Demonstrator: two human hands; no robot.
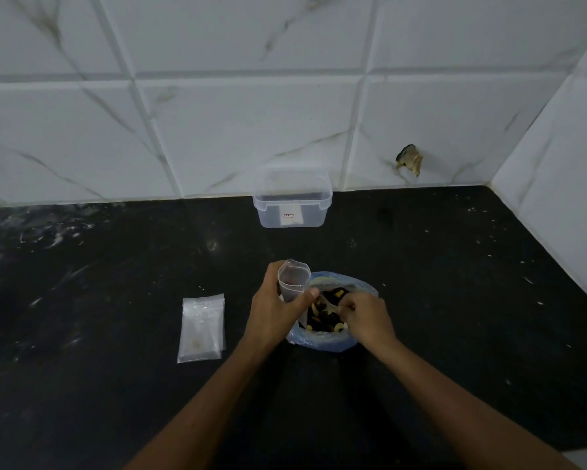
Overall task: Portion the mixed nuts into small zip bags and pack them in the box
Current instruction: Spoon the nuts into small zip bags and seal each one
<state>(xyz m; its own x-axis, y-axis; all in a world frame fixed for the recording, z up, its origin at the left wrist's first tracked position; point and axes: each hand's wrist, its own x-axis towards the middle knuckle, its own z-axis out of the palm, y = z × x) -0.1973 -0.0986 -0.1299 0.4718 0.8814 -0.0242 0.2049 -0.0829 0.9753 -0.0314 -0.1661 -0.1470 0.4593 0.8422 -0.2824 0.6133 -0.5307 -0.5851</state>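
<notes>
Mixed nuts in blue bag beside your wrists | left hand grips an open, seemingly empty zip bag | right hand pinches a scoop | box behind, empty; spare bags left: nothing packed.

black countertop, white marble-look wall tiles, chipped hole in tile
</notes>
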